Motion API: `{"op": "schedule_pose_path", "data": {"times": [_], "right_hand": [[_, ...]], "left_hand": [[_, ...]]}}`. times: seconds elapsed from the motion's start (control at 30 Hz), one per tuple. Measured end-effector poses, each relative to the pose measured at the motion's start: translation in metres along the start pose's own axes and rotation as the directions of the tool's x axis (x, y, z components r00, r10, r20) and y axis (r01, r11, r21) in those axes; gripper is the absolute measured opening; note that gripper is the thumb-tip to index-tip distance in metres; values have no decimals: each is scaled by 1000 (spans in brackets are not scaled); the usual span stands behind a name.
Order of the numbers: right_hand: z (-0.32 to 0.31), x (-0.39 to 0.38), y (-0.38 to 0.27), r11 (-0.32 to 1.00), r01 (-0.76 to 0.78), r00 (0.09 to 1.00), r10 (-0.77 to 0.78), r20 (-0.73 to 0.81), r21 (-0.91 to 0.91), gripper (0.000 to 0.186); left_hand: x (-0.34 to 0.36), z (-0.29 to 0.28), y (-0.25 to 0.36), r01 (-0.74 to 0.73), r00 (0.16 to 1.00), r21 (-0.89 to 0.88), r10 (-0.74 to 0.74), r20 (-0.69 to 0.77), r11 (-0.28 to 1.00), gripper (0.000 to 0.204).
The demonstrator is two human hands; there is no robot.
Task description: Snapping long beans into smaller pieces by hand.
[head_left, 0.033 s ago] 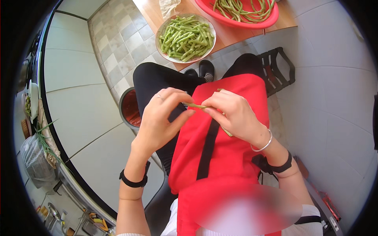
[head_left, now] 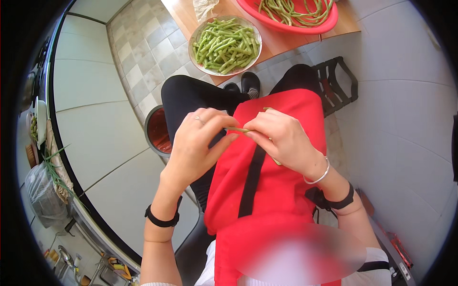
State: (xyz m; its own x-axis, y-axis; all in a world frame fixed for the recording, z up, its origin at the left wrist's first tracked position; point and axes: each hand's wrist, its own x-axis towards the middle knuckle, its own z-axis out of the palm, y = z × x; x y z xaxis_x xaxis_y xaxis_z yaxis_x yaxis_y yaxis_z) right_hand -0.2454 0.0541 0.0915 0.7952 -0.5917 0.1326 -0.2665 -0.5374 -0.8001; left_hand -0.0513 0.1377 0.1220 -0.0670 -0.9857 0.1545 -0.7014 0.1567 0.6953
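Observation:
My right hand pinches a long green bean above my lap. Part of the bean shows below that palm, and a bit more pokes out above the knuckles. Curled around the bean's left end are the fingers of my left hand, its thumb just below; the exact contact is partly hidden. Beyond my knees, a patterned plate is heaped with short cut bean pieces. To its right stands a red basin with whole long beans in it.
The plate and basin rest on a wooden table. A bin with a reddish inside stands left of my legs. At right is a black slatted stool. White cabinets line the left, with a counter holding a plastic bag.
My left hand has shifted slightly to the right, its fingertips closer to my right hand along the bean. The right hand stays in place.

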Motion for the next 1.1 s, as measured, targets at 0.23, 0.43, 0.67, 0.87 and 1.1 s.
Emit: {"op": "schedule_pose_path", "data": {"times": [0.23,0.43,0.67,0.87,1.1], "right_hand": [[1,1,-9,983,66,997,-70,-17,-169,11],[8,0,-14,973,73,992,-93,-81,-220,8],[18,2,-12,969,69,932,-147,-332,-236,10],[14,1,-5,966,-52,909,-60,-414,-253,13],[2,-10,-1,987,-156,891,158,-426,41,6]], "left_hand": [[2,8,2,-113,993,281,98,68,953,8],[2,19,6,-46,999,181,49,-12,982,7],[-6,41,6,432,837,-700,-542,77,568,19],[3,51,-13,380,786,-872,-604,129,308,24],[64,41,-58,334,769,-663,-601,-219,670,27]]}}
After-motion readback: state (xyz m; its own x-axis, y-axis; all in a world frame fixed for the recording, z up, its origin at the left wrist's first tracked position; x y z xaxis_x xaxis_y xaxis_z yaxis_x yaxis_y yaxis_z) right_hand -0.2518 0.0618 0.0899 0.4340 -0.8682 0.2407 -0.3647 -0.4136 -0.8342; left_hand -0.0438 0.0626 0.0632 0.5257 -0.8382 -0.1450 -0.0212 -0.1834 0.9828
